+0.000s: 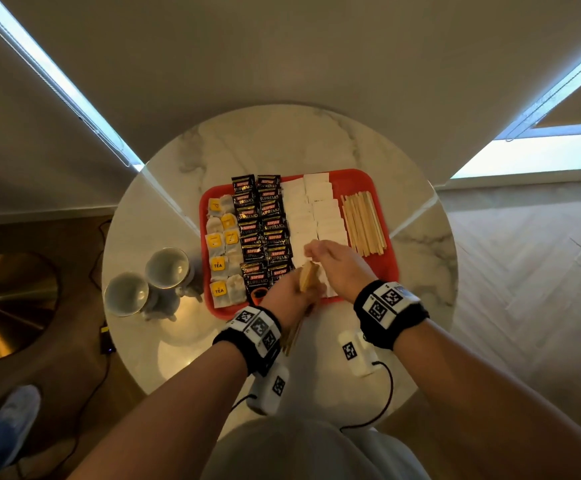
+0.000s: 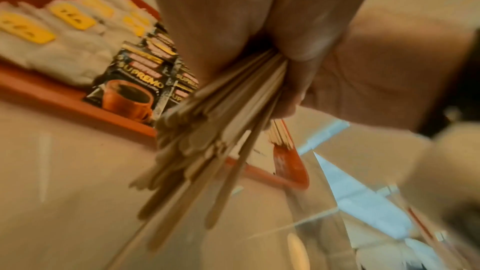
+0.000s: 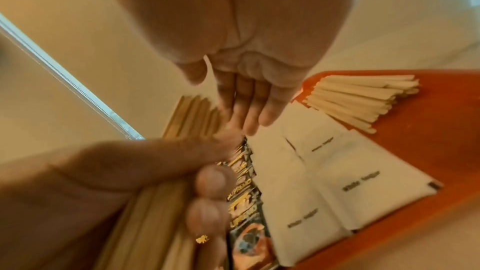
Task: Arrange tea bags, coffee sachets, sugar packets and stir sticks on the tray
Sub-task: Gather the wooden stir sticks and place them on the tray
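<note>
A red tray (image 1: 353, 178) on a round marble table carries columns of tea bags (image 1: 221, 251), black coffee sachets (image 1: 261, 223), white sugar packets (image 1: 311, 209) and a row of wooden stir sticks (image 1: 362, 223) at its right. Over the tray's near edge, my left hand (image 1: 289, 289) grips an upright bundle of stir sticks (image 1: 308, 275), which fans out below the fist (image 2: 207, 130). My right hand (image 1: 334, 263) reaches in from the right. Its straight fingers (image 3: 246, 110) touch the upper ends of the bundle (image 3: 192, 118), above the sugar packets (image 3: 337, 182).
Two grey cups (image 1: 164, 268) (image 1: 126, 294) stand left of the tray. Bare marble (image 1: 282, 140) lies behind the tray and in front of it. A wall rises close behind the table. On the floor at the left are a black cable, a small device (image 1: 106, 339) and a shoe (image 1: 19, 410).
</note>
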